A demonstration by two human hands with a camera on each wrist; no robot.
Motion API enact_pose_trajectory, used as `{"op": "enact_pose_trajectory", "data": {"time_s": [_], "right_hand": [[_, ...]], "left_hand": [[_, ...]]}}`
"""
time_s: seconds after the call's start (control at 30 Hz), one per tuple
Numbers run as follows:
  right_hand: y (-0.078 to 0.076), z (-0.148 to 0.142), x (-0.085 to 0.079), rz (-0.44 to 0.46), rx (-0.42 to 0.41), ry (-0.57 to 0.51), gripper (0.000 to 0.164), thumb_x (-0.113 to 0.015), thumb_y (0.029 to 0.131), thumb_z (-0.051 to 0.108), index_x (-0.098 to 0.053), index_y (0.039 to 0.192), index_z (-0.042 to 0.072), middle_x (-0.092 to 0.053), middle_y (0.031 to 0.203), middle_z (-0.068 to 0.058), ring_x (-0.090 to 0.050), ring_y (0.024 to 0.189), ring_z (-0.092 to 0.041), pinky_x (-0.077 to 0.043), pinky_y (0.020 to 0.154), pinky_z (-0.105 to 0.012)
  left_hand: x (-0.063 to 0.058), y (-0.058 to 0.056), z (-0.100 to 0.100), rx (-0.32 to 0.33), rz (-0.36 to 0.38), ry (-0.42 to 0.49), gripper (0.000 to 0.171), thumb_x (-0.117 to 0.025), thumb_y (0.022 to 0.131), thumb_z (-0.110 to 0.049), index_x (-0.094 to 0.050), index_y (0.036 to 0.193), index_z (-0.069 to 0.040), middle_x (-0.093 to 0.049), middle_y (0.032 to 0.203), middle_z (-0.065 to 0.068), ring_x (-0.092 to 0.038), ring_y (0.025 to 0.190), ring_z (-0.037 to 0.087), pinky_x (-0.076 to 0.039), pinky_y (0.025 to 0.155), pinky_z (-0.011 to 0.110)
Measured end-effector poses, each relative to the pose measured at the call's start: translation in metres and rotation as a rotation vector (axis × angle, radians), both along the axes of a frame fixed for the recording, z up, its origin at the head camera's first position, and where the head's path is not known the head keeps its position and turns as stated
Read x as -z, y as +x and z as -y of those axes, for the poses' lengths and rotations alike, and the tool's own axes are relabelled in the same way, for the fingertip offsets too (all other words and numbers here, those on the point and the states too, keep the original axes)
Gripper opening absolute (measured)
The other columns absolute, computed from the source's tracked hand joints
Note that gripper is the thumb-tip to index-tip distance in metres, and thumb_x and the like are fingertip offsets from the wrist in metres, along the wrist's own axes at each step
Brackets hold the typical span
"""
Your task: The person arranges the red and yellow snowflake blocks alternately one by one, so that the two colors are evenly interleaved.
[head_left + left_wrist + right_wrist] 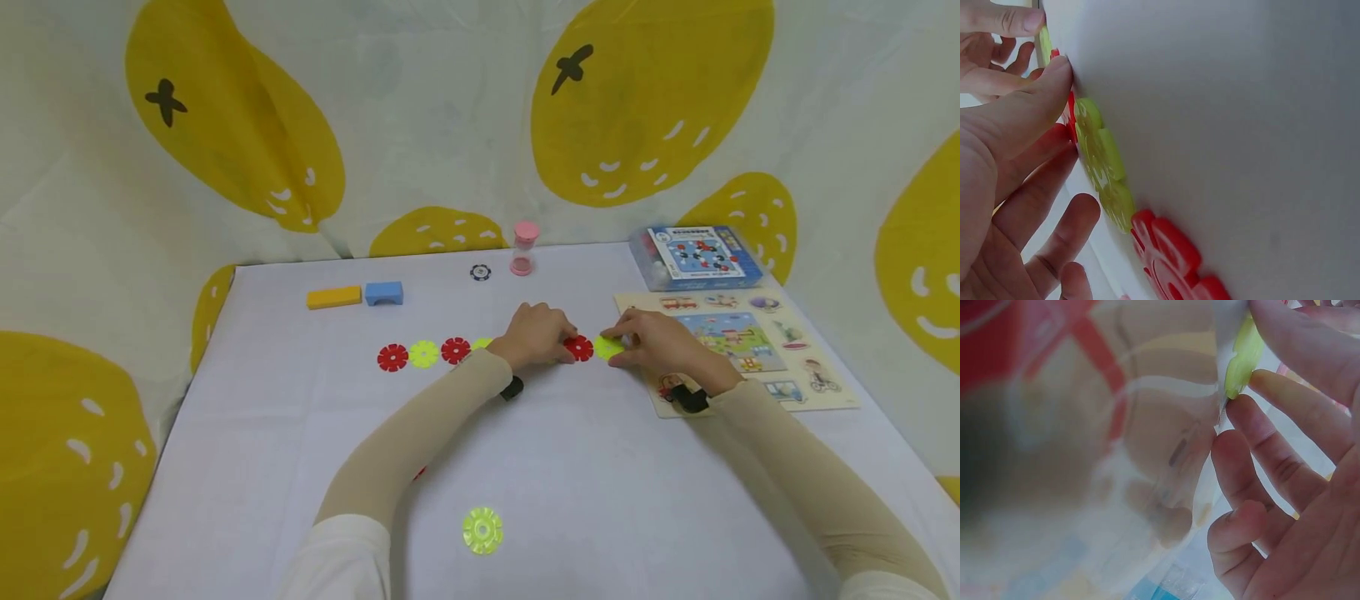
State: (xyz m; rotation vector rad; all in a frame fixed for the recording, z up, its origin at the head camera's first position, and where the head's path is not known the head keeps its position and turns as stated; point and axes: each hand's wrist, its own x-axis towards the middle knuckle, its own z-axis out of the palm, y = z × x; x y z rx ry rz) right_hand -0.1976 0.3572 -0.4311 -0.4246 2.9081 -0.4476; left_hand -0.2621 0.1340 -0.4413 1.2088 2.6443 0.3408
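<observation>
A row of notched plastic snowflake discs, red and yellow-green by turns, lies across the table. At its right end my left hand point(536, 335) pinches a red disc point(581, 349) between thumb and fingers. Just beside it, my right hand point(660, 340) grips a yellow-green disc point(606, 347) by its edge, the two discs side by side. Further left in the row come a red disc point(392, 357), a yellow-green one point(423, 354) and another red one point(454, 351). My left hand and sleeve hide the row's middle. The left wrist view shows another yellow-green disc point(1100, 162) beside the pinched red one.
A wooden picture puzzle board point(817, 392) lies under my right wrist, with a boxed set point(701, 258) behind. A pink hourglass point(523, 248), a round chip point(481, 272), a blue arch block point(384, 293) and a yellow block point(334, 297) stand further back. One yellow-green disc point(482, 531) lies in front.
</observation>
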Motion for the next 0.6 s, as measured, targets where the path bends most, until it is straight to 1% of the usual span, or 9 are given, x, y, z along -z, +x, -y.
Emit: {"op": "enact_pose_trajectory", "data": {"time_s": [0.13,0.23,0.37,0.53,0.6], "right_hand": [[0.0,0.001,-0.001,0.008,0.011,-0.002,0.046,-0.08,0.075,0.031,-0.068,0.118,0.018,-0.06,0.097,-0.003,-0.048,0.07,-0.014,-0.038,0.058,-0.024],[0.001,0.002,-0.001,0.01,0.017,0.002,0.046,-0.08,0.075,0.031,-0.068,0.118,0.018,-0.06,0.097,-0.003,-0.047,0.071,-0.015,-0.038,0.057,-0.024],[0.001,0.003,-0.001,0.013,0.015,0.003,0.046,-0.08,0.075,0.031,-0.068,0.118,0.018,-0.06,0.098,-0.003,-0.047,0.073,-0.015,-0.037,0.058,-0.024],[0.005,0.005,-0.004,0.001,0.002,-0.02,0.051,-0.08,0.074,0.033,-0.067,0.12,0.017,-0.059,0.091,-0.005,-0.048,0.073,-0.015,-0.038,0.057,-0.024],[0.009,0.005,-0.007,-0.013,0.003,-0.033,0.054,-0.08,0.074,0.034,-0.064,0.123,0.017,-0.06,0.094,-0.006,-0.051,0.074,-0.015,-0.04,0.058,-0.024]], "left_hand": [[-0.002,0.0,0.002,-0.005,-0.002,0.002,0.04,-0.072,0.08,-0.044,-0.067,0.117,-0.031,-0.065,0.121,-0.017,-0.054,0.104,0.011,-0.039,0.085,0.03],[-0.003,0.001,0.004,-0.014,0.015,0.009,0.038,-0.073,0.08,-0.042,-0.069,0.115,-0.03,-0.064,0.121,-0.017,-0.055,0.108,0.01,-0.04,0.088,0.031],[-0.003,0.002,0.007,-0.02,0.039,0.013,0.038,-0.072,0.081,-0.041,-0.068,0.116,-0.03,-0.063,0.124,-0.017,-0.055,0.112,0.011,-0.04,0.092,0.032],[-0.004,0.003,0.012,0.002,0.024,0.023,0.041,-0.072,0.08,-0.044,-0.066,0.119,-0.031,-0.063,0.125,-0.015,-0.053,0.108,0.011,-0.04,0.091,0.033],[-0.008,0.006,0.019,0.01,0.021,0.03,0.043,-0.071,0.081,-0.045,-0.064,0.122,-0.032,-0.062,0.127,-0.014,-0.052,0.109,0.012,-0.04,0.093,0.033]]}}
